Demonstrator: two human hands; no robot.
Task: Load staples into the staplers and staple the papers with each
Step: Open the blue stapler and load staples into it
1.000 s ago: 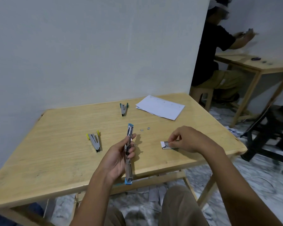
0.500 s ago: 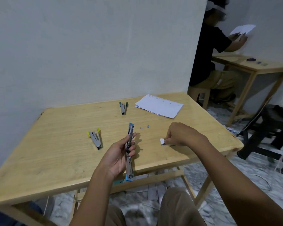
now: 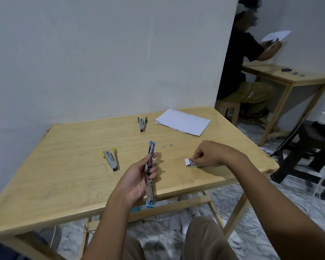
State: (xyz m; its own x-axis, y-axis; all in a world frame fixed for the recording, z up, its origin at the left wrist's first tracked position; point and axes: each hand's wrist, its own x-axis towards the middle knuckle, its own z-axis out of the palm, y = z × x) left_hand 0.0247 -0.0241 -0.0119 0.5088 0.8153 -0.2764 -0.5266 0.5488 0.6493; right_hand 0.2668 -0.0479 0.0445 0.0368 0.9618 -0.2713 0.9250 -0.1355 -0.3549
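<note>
My left hand (image 3: 137, 177) grips a blue stapler (image 3: 150, 173) swung fully open, its long metal body pointing away from me over the wooden table's (image 3: 68, 177) near edge. My right hand (image 3: 212, 153) rests on the table to the right, fingertips pinched on a small staple box (image 3: 189, 163) with its white flap open. Two small staple pieces (image 3: 167, 146) lie between the hands. A yellow stapler (image 3: 111, 160) lies to the left, a green stapler (image 3: 141, 123) farther back. A stack of white papers (image 3: 183, 121) sits at the back right.
A white wall stands behind the table. To the right another person sits at a second wooden table (image 3: 289, 77) holding paper. A black stool (image 3: 308, 152) stands beside my table's right corner. Paper scraps litter the marble floor under the table.
My right hand has stayed at the staple box, shifting slightly as its fingers work at the open end. The left hand holds the blue stapler in the same place.
</note>
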